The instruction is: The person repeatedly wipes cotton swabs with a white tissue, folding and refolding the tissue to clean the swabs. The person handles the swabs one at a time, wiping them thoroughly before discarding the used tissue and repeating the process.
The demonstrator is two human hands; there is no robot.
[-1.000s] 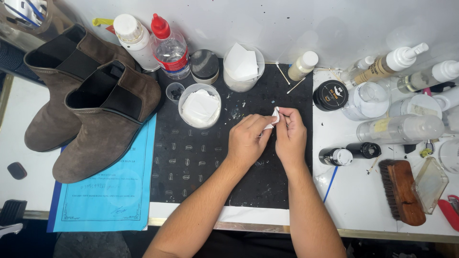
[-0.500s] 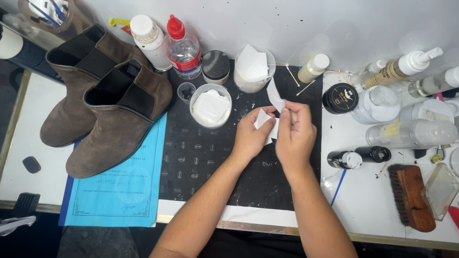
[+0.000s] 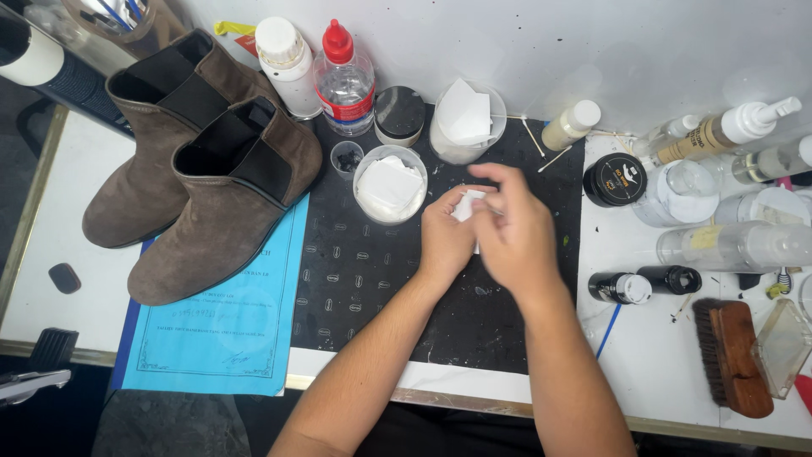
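Both of my hands meet over the black mat [image 3: 355, 279] at the middle of the table. My left hand [image 3: 444, 239] pinches a small white pad [image 3: 466, 206], most of it hidden. My right hand [image 3: 513, 228] covers the pad from the right, fingers curled on it. Just left of the hands stands a clear cup [image 3: 389, 184] holding white pads. Behind them a second clear cup [image 3: 463, 120] holds folded white sheets.
Two brown suede ankle boots [image 3: 216, 199] stand at the left, partly on a blue paper sheet [image 3: 216, 334]. Bottles, a red-capped bottle [image 3: 342, 80], a black tin [image 3: 615, 179] and a wooden brush [image 3: 732, 355] crowd the back and right side.
The hands held a white pad up and apart half a second ago; now they have closed together over it, lower and nearer the mat. The camera view has shifted slightly.
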